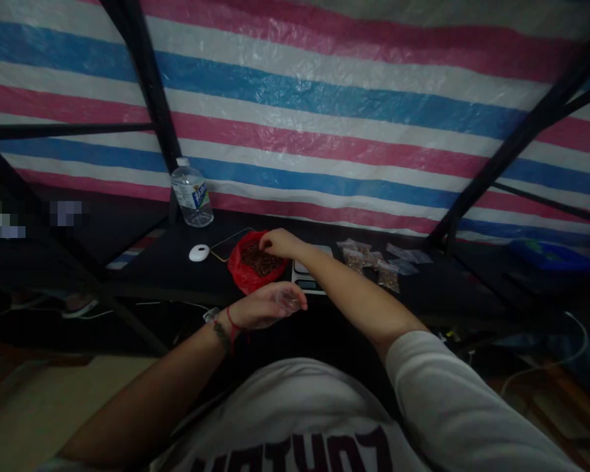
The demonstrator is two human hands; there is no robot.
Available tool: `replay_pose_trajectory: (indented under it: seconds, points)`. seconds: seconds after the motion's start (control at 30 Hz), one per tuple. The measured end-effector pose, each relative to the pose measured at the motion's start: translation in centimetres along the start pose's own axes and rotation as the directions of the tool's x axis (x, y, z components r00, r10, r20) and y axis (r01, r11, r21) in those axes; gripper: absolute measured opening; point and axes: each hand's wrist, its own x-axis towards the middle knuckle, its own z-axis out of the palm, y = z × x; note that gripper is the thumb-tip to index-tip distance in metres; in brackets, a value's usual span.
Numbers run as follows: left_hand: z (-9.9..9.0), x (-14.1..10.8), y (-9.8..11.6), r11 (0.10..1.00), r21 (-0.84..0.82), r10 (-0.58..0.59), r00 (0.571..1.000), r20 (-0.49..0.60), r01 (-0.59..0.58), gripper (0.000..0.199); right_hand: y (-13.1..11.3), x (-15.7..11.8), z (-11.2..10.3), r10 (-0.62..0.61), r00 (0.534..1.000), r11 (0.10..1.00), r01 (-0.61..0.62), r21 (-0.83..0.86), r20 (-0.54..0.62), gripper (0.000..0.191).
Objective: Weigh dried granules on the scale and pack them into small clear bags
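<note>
Shirt [295, 419]: pale fabric with dark lettering, nearest the camera, filling the lower edge.
Left hand [265, 307]: forearm raised from lower left, red thread and dark band at the wrist, palm turned inward; fingers curled loosely around a small clear bag [289, 300], pinched at the fingertips.
Small clear bag: thin, see-through plastic, held above the near edge of the black table [177, 262]; contents too dim to tell.
Right hand [281, 242]: arm stretched forward from lower right in a pale sleeve, wrist bent down; fingertips bunched together and dipped into the red bag [248, 270], pinching at its contents.
Red bag: crinkled, glossy plastic, mouth open and rolled outward, resting on the table just beyond the left hand; filled with small brown grainy pieces.
Scale [305, 275]: flat, pale, just right of the red bag, partly hidden under the right forearm.
Filled packets [368, 261]: small clear pouches of brown bits, clustered further right.
White mouse [199, 252]: smooth oval, left of the red bag.
Water bottle [191, 194]: clear ribbed plastic, blue label, upright at the table's back.
Tarp [324, 105]: woven sheeting, pink, white and blue stripes, behind black poles.
</note>
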Motion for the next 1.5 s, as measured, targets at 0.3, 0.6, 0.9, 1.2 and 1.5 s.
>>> replay_pose_trajectory:
  seconds: [0.3,0.6,0.9,1.2,1.5]
  points:
    - [-2.9,-0.3,-2.3,0.999,-0.045,0.005,0.989,-0.149,-0.012,0.036,6.2,-7.5,-6.5,0.222,0.975,0.964,-0.215,-0.159,0.025,0.025]
    - [-3.1,-0.4,-2.9,0.999,-0.031,0.025,0.985,-0.169,-0.031,0.035,6.3,-9.3,-4.9,0.206,0.964,0.950,-0.156,-0.272,0.166,0.029]
    - [-3.2,-0.3,-2.8,0.999,-0.023,0.029,0.987,-0.157,-0.033,0.034,5.8,-9.5,-5.0,0.225,0.966,0.939,-0.180,-0.293,0.128,0.040]
    - [-2.5,-0.9,-2.5,0.987,0.107,-0.116,0.993,-0.035,0.119,0.044,6.6,-9.0,-5.0,0.161,0.981,0.951,-0.126,-0.281,0.105,0.030]
    - [-2.4,-0.6,-3.0,0.959,0.204,-0.207,0.978,0.036,0.195,0.055,3.0,-4.8,-2.9,-0.004,0.998,0.985,0.013,-0.172,0.055,0.024]
